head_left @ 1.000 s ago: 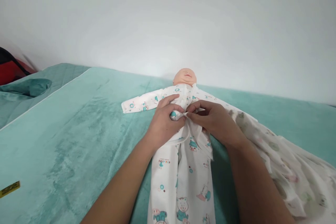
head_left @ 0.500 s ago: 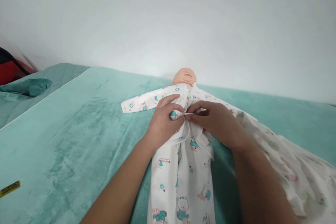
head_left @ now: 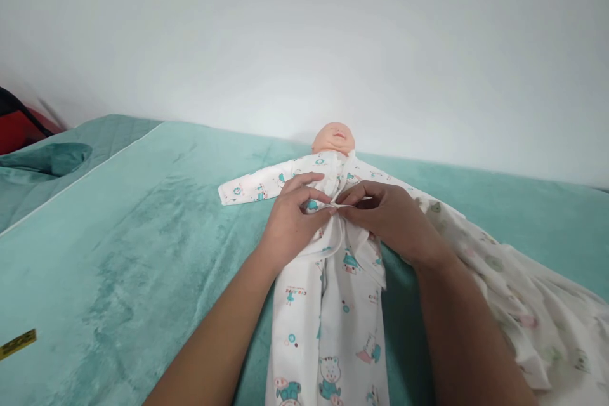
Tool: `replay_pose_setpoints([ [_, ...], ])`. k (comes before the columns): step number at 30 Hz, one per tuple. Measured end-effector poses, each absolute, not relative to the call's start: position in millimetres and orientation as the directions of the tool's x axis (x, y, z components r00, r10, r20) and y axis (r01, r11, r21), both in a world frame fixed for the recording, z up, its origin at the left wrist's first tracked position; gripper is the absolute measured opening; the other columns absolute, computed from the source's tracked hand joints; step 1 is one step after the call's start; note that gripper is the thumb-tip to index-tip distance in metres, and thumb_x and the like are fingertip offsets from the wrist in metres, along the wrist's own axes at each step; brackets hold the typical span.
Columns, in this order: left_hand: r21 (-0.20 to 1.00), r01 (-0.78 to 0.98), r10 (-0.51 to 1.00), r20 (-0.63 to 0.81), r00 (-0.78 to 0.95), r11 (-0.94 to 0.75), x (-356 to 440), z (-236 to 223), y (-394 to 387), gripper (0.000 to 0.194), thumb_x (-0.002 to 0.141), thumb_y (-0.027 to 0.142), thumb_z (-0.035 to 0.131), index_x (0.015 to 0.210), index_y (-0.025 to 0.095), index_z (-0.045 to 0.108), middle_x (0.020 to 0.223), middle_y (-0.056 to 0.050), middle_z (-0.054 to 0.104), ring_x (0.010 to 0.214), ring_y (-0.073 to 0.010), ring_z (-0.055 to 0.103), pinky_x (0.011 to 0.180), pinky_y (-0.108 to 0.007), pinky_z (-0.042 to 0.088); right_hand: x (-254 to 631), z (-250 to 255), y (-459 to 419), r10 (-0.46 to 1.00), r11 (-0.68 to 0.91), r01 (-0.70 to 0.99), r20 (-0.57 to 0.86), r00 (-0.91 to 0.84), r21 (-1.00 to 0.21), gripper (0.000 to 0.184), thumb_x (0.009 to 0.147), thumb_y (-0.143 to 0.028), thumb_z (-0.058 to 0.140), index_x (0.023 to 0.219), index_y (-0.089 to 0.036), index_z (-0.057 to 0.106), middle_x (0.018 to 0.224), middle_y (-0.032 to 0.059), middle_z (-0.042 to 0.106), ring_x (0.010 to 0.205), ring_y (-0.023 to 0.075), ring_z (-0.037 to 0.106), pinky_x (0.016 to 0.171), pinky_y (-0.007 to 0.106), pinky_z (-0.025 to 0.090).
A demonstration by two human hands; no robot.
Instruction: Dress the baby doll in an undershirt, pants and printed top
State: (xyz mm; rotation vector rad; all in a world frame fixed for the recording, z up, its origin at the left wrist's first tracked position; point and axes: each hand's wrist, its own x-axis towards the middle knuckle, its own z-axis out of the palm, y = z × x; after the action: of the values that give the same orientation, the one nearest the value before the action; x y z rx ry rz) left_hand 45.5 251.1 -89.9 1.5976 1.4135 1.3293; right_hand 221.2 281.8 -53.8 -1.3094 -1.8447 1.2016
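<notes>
A baby doll [head_left: 333, 137] lies on its back, head toward the wall, dressed in a white printed baby jacket [head_left: 266, 185] and matching trousers [head_left: 297, 317]. My left hand [head_left: 295, 219] pinches the jacket's front edge between thumb and index finger, its other fingers resting on the chest. From the other side, my right hand [head_left: 380, 212] grips the opposing front edge, fingertips meeting those of the left at mid-belly. The fastening between the fingertips is too small and covered to make out. Below the hands the lower jacket flaps hang apart over the trousers.
A teal plush cover [head_left: 143, 254] spreads beneath the doll, up to a white wall [head_left: 304, 44]. To the right lies a rumpled white printed cloth [head_left: 537, 304]. A yellow label [head_left: 18, 344] is at the lower left, and a red and black object [head_left: 19, 124] sits at the far left.
Almost nothing differs. Both hands stay at the jacket's front with their fingertips together, and the view has shifted very slightly.
</notes>
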Motion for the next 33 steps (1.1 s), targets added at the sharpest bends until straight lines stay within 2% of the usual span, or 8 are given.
replay_pose_setpoints([
  [3, 0.918, 0.304, 0.953, 0.291, -0.082, -0.254, 44.6, -89.9, 251.5, 0.003, 0.077, 0.021, 0.071, 0.079, 0.023, 0.073, 0.132, -0.004, 0.059, 0.117, -0.0238, 0.057, 0.074, -0.031, 0.049, 220.8, -55.5, 282.4, 0.936, 0.117, 0.432, -0.046, -0.349, -0.894, 0.020, 0.074, -0.036, 0.067, 0.078, -0.016, 0.066, 0.084, 0.0046, 0.068, 0.065, 0.0112, 0.055, 0.051, 0.020, 0.038],
  [7, 0.926, 0.272, 0.952, 0.294, -0.086, -0.262, 44.2, -90.1, 251.7, 0.004, 0.078, 0.021, 0.071, 0.075, 0.023, 0.073, 0.127, -0.005, 0.063, 0.125, -0.0254, 0.052, 0.075, -0.031, 0.049, 219.3, -54.5, 282.1, 0.943, 0.101, 0.445, -0.057, -0.329, -0.890, 0.019, 0.072, -0.035, 0.067, 0.076, -0.016, 0.064, 0.067, 0.0009, 0.061, 0.053, 0.0083, 0.046, 0.046, 0.019, 0.031],
  [14, 0.932, 0.258, 0.958, 0.279, -0.066, -0.254, 43.6, -90.5, 250.5, 0.007, 0.080, 0.020, 0.069, 0.076, 0.024, 0.074, 0.127, -0.003, 0.063, 0.124, -0.0243, 0.053, 0.078, -0.033, 0.049, 217.8, -52.1, 280.8, 0.943, 0.093, 0.427, -0.058, -0.328, -0.900, 0.016, 0.071, -0.032, 0.066, 0.076, -0.016, 0.064, 0.059, -0.0027, 0.053, 0.046, 0.0053, 0.036, 0.044, 0.019, 0.027],
  [25, 0.929, 0.252, 0.953, 0.295, -0.065, -0.270, 43.8, -90.8, 250.8, 0.010, 0.081, 0.020, 0.068, 0.078, 0.026, 0.075, 0.124, -0.002, 0.065, 0.128, -0.0236, 0.050, 0.094, -0.038, 0.047, 216.4, -57.4, 283.1, 0.947, 0.113, 0.420, -0.031, -0.321, -0.900, 0.012, 0.069, -0.028, 0.064, 0.075, -0.017, 0.062, 0.062, -0.0025, 0.055, 0.053, 0.0077, 0.043, 0.047, 0.019, 0.027],
  [31, 0.926, 0.268, 0.956, 0.289, -0.050, -0.266, 43.9, -88.7, 249.5, 0.011, 0.082, 0.021, 0.067, 0.079, 0.027, 0.075, 0.125, -0.001, 0.064, 0.127, -0.0245, 0.050, 0.079, -0.033, 0.049, 215.8, -54.6, 281.4, 0.949, 0.090, 0.427, -0.052, -0.311, -0.900, 0.011, 0.069, -0.027, 0.062, 0.077, -0.018, 0.060, 0.060, -0.0037, 0.054, 0.049, 0.0072, 0.043, 0.044, 0.018, 0.027],
  [33, 0.911, 0.294, 0.949, 0.313, -0.033, -0.290, 44.2, -89.3, 249.7, 0.012, 0.083, 0.021, 0.066, 0.082, 0.027, 0.076, 0.125, -0.002, 0.064, 0.126, -0.0247, 0.051, 0.081, -0.035, 0.050, 215.1, -53.8, 280.4, 0.946, 0.063, 0.438, -0.085, -0.312, -0.897, 0.011, 0.070, -0.026, 0.061, 0.078, -0.019, 0.058, 0.059, -0.0045, 0.053, 0.047, 0.0070, 0.042, 0.042, 0.018, 0.027],
])
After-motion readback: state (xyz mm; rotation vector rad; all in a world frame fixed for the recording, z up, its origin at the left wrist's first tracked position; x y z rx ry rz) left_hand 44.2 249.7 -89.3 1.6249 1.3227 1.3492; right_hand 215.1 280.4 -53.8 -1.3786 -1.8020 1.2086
